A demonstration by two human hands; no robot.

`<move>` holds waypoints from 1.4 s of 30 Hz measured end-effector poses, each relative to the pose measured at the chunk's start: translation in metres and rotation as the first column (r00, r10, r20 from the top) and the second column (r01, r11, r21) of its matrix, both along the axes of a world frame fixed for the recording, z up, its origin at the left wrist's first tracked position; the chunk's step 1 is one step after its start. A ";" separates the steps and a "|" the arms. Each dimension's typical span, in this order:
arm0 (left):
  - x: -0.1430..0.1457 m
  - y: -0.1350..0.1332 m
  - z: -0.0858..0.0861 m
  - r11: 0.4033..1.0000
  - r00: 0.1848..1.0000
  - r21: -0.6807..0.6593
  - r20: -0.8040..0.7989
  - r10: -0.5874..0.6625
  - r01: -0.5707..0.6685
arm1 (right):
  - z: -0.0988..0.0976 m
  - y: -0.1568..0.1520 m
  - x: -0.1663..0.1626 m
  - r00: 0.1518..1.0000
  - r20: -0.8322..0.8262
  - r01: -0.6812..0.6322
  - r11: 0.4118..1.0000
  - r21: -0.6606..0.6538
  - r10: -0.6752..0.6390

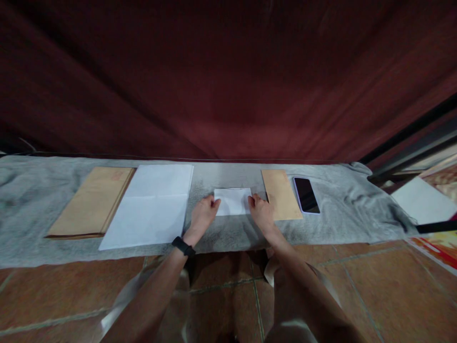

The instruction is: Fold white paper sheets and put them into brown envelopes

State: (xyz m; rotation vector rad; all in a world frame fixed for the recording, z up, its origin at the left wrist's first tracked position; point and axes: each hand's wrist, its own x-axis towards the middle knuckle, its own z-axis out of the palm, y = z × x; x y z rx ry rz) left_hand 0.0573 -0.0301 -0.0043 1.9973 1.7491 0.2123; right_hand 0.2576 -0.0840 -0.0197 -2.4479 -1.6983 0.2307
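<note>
I have the folded paper [232,202] between my two hands, one at each short end of it, and it lies on the grey cloth [228,236] in front of me. My left hand [203,212] is at the paper's left end, the thumb laid along the edge and the fingers curled in close to it, so the grip is narrow and pinches that end. My right hand [262,212] does the same at the paper's right end, thumb on the edge, index finger bent near it, with barely any spread. How far my fingertips reach under the paper I cannot tell, since my own knuckles hide them. The paper's middle is uncovered, and a thin dark line shows along its far edge. I wear a black watch [183,247] on my left wrist, nearer me than the paper. Left of the paper, just past my left hand, lie the large white sheets [150,205], with a crease running across the top one; farther left of the paper, beside those sheets, is the stack of brown envelopes [94,200]. Right of the paper lies a single envelope [283,195], its near left part overlapped by my right hand; whether I touch it I cannot tell. Farther right of the paper, just beside that envelope, is the phone [307,196], its screen dark. Beyond the paper hangs a dark red curtain [228,95].
</note>
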 end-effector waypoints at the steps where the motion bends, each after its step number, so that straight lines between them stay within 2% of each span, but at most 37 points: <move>1: 0.000 0.000 0.000 1.000 1.000 -0.001 0.000 0.006 -0.006 | 0.000 -0.001 -0.002 1.000 0.024 -0.002 1.000 0.000 0.002; 9: 0.003 0.003 -0.005 0.997 0.997 -0.004 -0.017 0.073 -0.073 | -0.006 0.000 -0.010 0.992 0.128 -0.001 0.999 0.032 -0.003; 17: 0.007 0.002 -0.001 0.997 0.994 0.012 -0.065 0.082 -0.081 | -0.012 0.001 -0.008 0.994 0.107 -0.029 0.996 0.089 0.019; 21: 0.009 0.001 0.000 0.997 0.991 0.031 -0.106 0.078 -0.075 | -0.010 0.000 -0.008 0.990 0.135 -0.069 0.982 0.177 0.046; 23: 0.009 0.001 -0.001 0.997 0.990 0.034 -0.115 0.077 -0.074 | -0.009 0.000 -0.011 0.986 0.122 -0.136 0.961 0.239 0.109; 27: 0.009 0.000 -0.003 0.997 0.991 0.042 -0.115 0.067 -0.063 | -0.015 -0.001 -0.023 0.945 -0.010 -0.304 0.888 0.344 0.328; 31: 0.010 -0.001 -0.001 0.997 0.988 0.051 -0.143 0.056 -0.049 | -0.030 -0.005 -0.037 0.901 -0.032 -0.402 0.862 0.308 0.432; 35: 0.012 -0.003 0.000 0.996 0.981 0.069 -0.184 0.060 -0.048 | -0.040 -0.011 -0.043 0.918 0.020 -0.388 0.885 0.257 0.397; 42: 0.015 -0.007 0.002 0.993 0.973 0.106 -0.222 0.065 -0.042 | -0.045 -0.014 -0.045 0.938 0.070 -0.346 0.895 0.281 0.341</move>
